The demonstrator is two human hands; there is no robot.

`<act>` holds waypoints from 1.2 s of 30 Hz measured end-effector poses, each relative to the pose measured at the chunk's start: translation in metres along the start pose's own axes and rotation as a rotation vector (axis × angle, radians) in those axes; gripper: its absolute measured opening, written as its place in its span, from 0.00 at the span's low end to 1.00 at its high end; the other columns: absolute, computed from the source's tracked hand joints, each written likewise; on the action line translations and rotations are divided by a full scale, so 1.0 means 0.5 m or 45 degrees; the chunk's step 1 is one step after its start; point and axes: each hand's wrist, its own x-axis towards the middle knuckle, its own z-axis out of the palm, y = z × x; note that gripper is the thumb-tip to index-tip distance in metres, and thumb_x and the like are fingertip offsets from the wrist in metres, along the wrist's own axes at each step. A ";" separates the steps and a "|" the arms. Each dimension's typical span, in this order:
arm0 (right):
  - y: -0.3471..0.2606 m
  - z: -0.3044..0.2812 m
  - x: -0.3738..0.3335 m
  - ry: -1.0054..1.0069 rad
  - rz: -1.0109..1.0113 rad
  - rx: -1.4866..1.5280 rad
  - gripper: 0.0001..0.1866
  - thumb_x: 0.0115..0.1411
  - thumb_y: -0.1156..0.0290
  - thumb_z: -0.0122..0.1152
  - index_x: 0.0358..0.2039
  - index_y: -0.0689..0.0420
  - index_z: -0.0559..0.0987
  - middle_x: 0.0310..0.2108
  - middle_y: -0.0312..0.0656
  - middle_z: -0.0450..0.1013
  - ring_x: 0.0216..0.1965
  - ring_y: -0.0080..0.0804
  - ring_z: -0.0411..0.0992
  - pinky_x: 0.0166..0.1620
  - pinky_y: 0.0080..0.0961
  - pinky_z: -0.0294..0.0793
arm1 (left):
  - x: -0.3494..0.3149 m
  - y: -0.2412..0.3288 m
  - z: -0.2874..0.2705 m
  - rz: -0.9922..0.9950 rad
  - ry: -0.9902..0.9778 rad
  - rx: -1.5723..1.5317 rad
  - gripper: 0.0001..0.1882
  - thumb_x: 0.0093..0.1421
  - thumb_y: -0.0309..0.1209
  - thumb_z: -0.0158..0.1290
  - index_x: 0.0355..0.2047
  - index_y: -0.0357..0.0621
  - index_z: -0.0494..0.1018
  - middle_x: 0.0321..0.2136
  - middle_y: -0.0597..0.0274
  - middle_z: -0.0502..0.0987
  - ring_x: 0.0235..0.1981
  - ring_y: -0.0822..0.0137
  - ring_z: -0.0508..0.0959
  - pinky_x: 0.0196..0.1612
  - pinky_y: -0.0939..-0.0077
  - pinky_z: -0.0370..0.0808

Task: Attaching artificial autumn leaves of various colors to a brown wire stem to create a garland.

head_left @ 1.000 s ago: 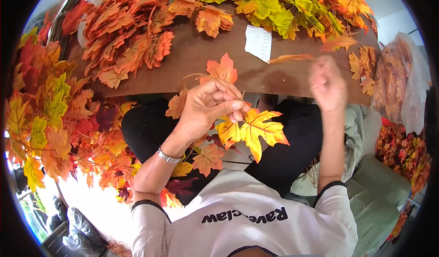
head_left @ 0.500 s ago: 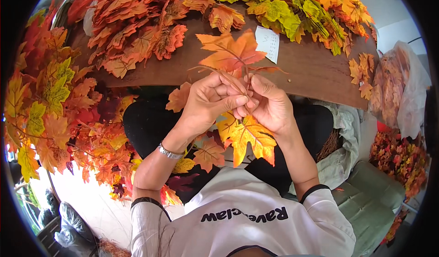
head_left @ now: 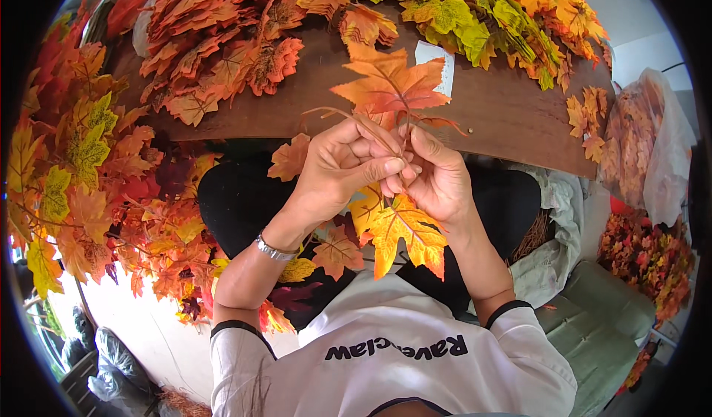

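Just in front of the brown wooden table (head_left: 512, 117), over the person's lap, both hands meet around a bunch of artificial maple leaves. Closed around the thin stems, the left hand (head_left: 337, 169) pinches them between thumb and fingers, a silver bracelet (head_left: 273, 249) on its wrist. Touching it from the other side, the right hand (head_left: 437, 180) curls around the same stems, fingers folded in. An orange leaf (head_left: 389, 83) stands up from the grip, above the hands and over the near edge of the table, while a yellow-orange leaf (head_left: 406, 232) hangs below them toward the white shirt (head_left: 393, 358). On the table lie loose heaps: red-orange leaves (head_left: 222, 39) at its left end, yellow-green leaves (head_left: 475, 17) toward its far right. Beyond the right end of the table a clear plastic bag (head_left: 656, 157) holds more orange-brown leaves. Left of the table, a mass of mixed leafy branches (head_left: 81, 180) spreads down beside the person's knee.
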 end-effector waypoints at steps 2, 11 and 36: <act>0.000 -0.005 -0.001 -0.070 -0.006 0.005 0.14 0.57 0.63 0.51 0.37 0.62 0.71 0.16 0.42 0.67 0.20 0.40 0.69 0.27 0.37 0.67 | 0.001 0.001 0.002 -0.005 -0.006 0.001 0.06 0.54 0.20 0.50 0.32 0.34 0.65 0.25 0.56 0.74 0.23 0.73 0.74 0.26 0.83 0.73; 0.008 -0.010 -0.005 -0.045 -0.089 -0.108 0.14 0.57 0.63 0.50 0.37 0.62 0.71 0.14 0.37 0.65 0.19 0.36 0.68 0.28 0.33 0.67 | 0.005 -0.004 0.001 0.018 -0.014 -0.023 0.06 0.54 0.21 0.51 0.32 0.34 0.66 0.25 0.56 0.75 0.24 0.72 0.75 0.26 0.83 0.73; 0.016 -0.003 -0.009 -0.051 -0.130 -0.114 0.12 0.58 0.64 0.50 0.36 0.60 0.71 0.15 0.35 0.64 0.19 0.32 0.66 0.27 0.30 0.65 | 0.004 -0.013 -0.001 0.048 -0.005 0.008 0.07 0.54 0.20 0.51 0.32 0.35 0.65 0.25 0.56 0.75 0.23 0.74 0.75 0.25 0.84 0.72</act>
